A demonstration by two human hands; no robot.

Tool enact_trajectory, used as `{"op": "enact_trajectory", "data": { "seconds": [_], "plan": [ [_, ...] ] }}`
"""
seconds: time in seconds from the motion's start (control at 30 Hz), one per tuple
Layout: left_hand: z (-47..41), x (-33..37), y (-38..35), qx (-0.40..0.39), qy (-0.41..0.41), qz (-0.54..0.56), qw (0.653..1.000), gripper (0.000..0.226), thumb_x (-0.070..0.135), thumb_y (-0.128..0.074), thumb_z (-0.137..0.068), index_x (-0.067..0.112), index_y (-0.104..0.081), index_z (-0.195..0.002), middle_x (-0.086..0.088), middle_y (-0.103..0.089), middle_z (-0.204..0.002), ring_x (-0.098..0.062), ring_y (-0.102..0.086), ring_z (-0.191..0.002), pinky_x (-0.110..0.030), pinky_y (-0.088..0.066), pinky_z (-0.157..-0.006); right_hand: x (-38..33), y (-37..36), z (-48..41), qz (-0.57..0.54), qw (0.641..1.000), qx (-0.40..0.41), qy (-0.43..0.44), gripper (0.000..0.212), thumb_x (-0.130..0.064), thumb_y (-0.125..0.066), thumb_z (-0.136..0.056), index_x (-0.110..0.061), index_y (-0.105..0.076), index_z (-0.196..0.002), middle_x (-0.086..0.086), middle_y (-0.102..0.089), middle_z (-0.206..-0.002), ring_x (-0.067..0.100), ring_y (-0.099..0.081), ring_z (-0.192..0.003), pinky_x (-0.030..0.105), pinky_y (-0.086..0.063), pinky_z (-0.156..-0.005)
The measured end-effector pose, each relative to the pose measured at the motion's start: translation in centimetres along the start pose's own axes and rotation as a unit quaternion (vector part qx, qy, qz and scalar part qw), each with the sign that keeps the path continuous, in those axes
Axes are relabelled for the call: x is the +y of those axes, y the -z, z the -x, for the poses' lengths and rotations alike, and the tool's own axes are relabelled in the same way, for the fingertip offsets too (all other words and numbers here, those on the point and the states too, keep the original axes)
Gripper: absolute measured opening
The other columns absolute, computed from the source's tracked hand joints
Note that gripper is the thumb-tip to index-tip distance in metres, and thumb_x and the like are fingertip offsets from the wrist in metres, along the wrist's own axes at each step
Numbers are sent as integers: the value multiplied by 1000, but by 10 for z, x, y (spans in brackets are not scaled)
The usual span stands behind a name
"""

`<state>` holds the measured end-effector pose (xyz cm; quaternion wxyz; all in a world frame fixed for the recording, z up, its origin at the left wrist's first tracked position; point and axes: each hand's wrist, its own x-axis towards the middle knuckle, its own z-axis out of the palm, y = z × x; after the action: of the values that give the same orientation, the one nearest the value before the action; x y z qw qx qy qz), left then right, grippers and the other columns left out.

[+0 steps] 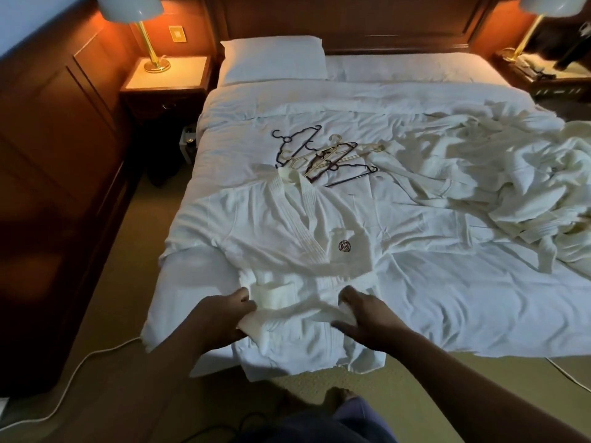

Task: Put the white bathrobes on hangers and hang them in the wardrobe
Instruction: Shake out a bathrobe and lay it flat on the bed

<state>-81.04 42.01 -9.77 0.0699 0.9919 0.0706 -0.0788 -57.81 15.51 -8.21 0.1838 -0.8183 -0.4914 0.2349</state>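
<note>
A white bathrobe (287, 238) lies spread on the bed, collar away from me, with a dark round logo on its chest pocket. Its hem hangs over the bed's foot. My left hand (220, 318) grips the robe's belt at the waist on the left. My right hand (364, 311) holds the belt fabric on the right side of the waist. Beyond the collar sits a pile of hangers (323, 155), some dark and some pale gold. More white bathrobes (518, 187) lie crumpled in a heap on the bed's right side.
The bed (447, 298) has a white duvet and a pillow (271, 59) at the head. Nightstands with lit lamps (153, 36) flank it. Dark wooden panelling (54, 148) runs along the left. A white cable (73, 375) crosses the carpet at lower left.
</note>
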Motion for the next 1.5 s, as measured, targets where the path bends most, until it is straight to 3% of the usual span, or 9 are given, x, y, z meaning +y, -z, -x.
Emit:
{"op": "enact_trajectory", "data": {
  "seconds": [0.13,0.27,0.37,0.47,0.63,0.93,1.07,1.2,1.5],
  "plan": [
    [29,-30,-18,4,121,-29,992,30,14,-84,-67,24,-71,-92,4,-67,-80,-17,-66,-57,-30,-53,-44,66,0,8,231,971,17,-57,34,-25,-73,-81,-24,-53,-108,1,-55,-103,26,-59,-69,42,-53,-78],
    [18,-13,-16,-4,278,48,959,19,27,-53,-96,23,-65,-110,-1,-70,-102,-22,-68,-93,-33,-51,-73,73,7,6,335,932,-31,-136,20,-16,-77,-74,-24,-61,-84,-2,-64,-79,19,-64,-62,34,-46,-70],
    [-14,14,-26,-25,258,174,950,30,44,-46,-95,20,-65,-97,-4,-70,-96,-27,-66,-92,-36,-52,-77,44,-3,-9,237,950,-122,-161,13,-26,-50,-97,-21,-60,-103,-2,-68,-98,20,-67,-92,34,-44,-84],
    [-21,10,-30,4,317,220,922,28,35,-50,-100,14,-65,-94,-10,-69,-97,-31,-64,-93,-35,-47,-77,37,-5,-19,-11,961,-210,-182,31,-34,-54,-100,-6,-65,-102,-1,-63,-81,15,-59,-73,31,-46,-73],
    [17,-43,-34,14,519,215,827,22,30,-53,-100,12,-63,-92,0,-61,-78,-20,-59,-71,-32,-48,-60,88,20,-11,77,938,-30,-337,39,-36,-41,-104,-6,-62,-115,16,-66,-117,34,-62,-107,36,-46,-83],
    [3,-11,-24,-97,309,332,886,33,37,-51,-101,13,-68,-85,-1,-70,-69,-10,-65,-63,-26,-45,-64,47,-1,-32,-65,945,-208,-243,27,-34,-56,-99,-13,-60,-83,1,-67,-73,13,-65,-65,26,-48,-66],
    [27,-49,-30,33,470,319,822,26,31,-58,-99,7,-69,-98,-1,-64,-72,-20,-61,-68,-33,-46,-64,81,11,-26,86,944,-74,-311,30,-29,-42,-104,-9,-62,-116,11,-67,-110,29,-65,-105,34,-50,-82],
    [37,-45,-30,-3,481,343,806,25,32,-55,-100,9,-64,-105,-1,-66,-74,-20,-65,-70,-30,-45,-62,80,15,-24,176,935,-153,-268,36,-15,-45,-101,-11,-47,-137,7,-60,-116,25,-64,-110,31,-51,-82],
    [-4,4,-19,-32,420,450,787,18,31,-61,-97,15,-64,-90,-9,-72,-92,-22,-64,-79,-33,-52,-76,35,5,-30,-335,860,-126,-364,24,-26,-67,-94,-3,-65,-98,5,-71,-71,8,-50,-45,23,-31,-46]
  ]
}}
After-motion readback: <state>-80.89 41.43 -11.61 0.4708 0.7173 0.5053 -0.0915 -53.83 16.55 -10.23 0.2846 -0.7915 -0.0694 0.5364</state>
